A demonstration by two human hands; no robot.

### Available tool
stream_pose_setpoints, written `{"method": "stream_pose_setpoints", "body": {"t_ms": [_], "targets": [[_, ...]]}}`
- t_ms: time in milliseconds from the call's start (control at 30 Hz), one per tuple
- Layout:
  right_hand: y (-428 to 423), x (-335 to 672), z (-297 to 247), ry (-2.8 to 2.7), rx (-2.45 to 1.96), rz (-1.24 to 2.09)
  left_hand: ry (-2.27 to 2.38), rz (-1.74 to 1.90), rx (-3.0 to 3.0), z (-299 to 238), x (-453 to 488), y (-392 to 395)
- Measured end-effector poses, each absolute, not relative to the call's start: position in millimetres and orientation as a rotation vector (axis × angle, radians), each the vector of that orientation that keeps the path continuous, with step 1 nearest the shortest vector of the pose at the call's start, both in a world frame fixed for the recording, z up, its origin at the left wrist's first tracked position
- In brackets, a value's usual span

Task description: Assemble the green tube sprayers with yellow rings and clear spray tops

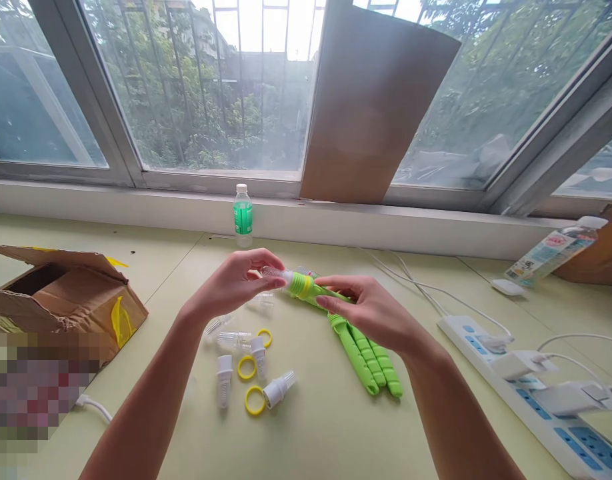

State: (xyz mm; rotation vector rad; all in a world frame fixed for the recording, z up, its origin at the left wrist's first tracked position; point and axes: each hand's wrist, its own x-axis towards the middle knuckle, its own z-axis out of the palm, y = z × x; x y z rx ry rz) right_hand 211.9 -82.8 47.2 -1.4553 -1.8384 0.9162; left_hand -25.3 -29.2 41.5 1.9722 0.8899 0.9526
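My left hand (pixel 251 275) pinches a clear ribbed plastic tube (pixel 275 272) with a white base. That base meets the end of a green plastic handle (pixel 306 287), which has a yellow ring around it. My right hand (pixel 356 303) is closed around the handle's other part, so much of it is hidden. Below the right hand lie several ribbed green handles (pixel 369 357) side by side. Under the left hand are yellow rings (pixel 255 400), white plugs with ribbed stems (pixel 225 381), and clear tubes (pixel 235 340) scattered on the table.
An opened cardboard box (pixel 86 293) stands at left. A small green-labelled bottle (pixel 243 217) is at the back near the window sill. A white power strip (pixel 526 400) with plugs and cables runs along the right, and a larger bottle (pixel 556 250) leans behind it.
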Motion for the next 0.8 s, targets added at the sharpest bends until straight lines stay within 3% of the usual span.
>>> {"method": "stream_pose_setpoints", "body": {"t_ms": [533,800], "targets": [[-89.9,202.7,50.1,-1.838,-1.298,1.358,0.742,1.043,1.851,44.7,-9.0,-40.6],[-87.2,204.1,50.6,-1.791,-1.233,1.363,0.675,1.06,1.853,46.5,-11.5,-42.5]]}}
